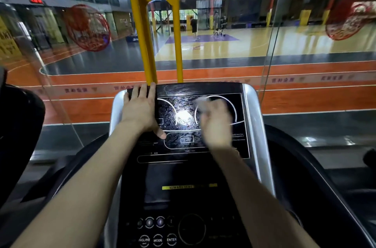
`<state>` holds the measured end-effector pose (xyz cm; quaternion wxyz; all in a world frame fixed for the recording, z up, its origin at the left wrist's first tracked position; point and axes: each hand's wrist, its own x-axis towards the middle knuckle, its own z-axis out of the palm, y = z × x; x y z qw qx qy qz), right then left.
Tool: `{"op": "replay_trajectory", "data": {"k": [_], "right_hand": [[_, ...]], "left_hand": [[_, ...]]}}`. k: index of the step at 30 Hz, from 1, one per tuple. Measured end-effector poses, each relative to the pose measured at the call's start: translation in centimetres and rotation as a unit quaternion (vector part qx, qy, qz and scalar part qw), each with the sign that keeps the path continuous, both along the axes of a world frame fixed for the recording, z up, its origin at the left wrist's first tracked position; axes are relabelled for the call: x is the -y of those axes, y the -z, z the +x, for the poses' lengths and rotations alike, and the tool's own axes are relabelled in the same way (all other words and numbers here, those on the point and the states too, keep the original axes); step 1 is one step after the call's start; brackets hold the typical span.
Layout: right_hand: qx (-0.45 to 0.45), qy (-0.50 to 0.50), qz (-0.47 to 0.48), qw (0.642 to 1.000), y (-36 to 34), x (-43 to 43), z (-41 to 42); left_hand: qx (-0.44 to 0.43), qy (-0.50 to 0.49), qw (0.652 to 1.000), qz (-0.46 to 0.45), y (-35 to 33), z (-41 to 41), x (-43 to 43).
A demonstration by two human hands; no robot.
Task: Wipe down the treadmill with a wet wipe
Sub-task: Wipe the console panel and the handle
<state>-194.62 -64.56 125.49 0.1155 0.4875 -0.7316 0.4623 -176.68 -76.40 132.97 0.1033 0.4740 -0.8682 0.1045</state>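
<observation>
Treadmill console (183, 203) fronts a yellow post (146, 34); your left hand (140, 111) lies flat on its top-left, right hand (216, 125) clutching the wet wipe (200, 103) mid-screen.

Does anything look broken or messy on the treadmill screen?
Nothing broken. The screen just looks streaky and shiny beside the right hand, which holds a blurred wipe.

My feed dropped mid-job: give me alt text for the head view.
Right hand, motion-blurred, holds a wipe against the treadmill's display; left hand lies flat on the display's upper left corner. Behind it, a basketball court.
</observation>
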Motion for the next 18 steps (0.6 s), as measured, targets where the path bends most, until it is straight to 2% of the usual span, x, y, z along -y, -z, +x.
{"op": "replay_trajectory", "data": {"k": [2,3,4,6,8,11,13,15,18], "right_hand": [[-0.105,-0.187,0.103,0.971,2.7,-0.7,4.5],[-0.132,-0.215,0.111,0.961,3.2,-1.4,4.2],[-0.132,-0.199,0.099,0.966,2.6,-2.2,2.3],[-0.131,-0.078,0.078,0.985,0.3,-3.1,-4.1],[-0.168,0.038,0.073,0.982,-2.9,-3.8,-9.8],[-0.208,0.025,0.108,0.972,-3.6,-5.2,-10.9],[-0.23,-0.022,0.127,0.965,-0.2,-8.4,-9.3],[-0.239,-0.078,0.137,0.958,2.7,-11.7,-8.2],[-0.252,-0.04,0.128,0.958,-0.6,-8.8,-10.6]], "left_hand": [[-0.005,-0.004,1.0,0.001,0.1,0.4,-0.1],[-0.007,-0.005,1.0,0.002,0.2,0.7,-0.1],[-0.007,-0.009,1.0,0.005,0.3,1.0,-0.3],[-0.002,-0.022,1.0,0.011,0.2,0.8,-1.5],[0.011,-0.023,1.0,0.001,0.3,-0.3,-3.7],[0.003,0.021,1.0,-0.006,0.8,-2.9,-7.4],[-0.021,0.051,0.998,0.016,1.3,-4.5,-9.3],[-0.009,0.059,0.998,0.019,2.2,-5.5,-10.6],[0.03,0.037,0.999,0.016,3.1,-6.6,-11.7]]}}
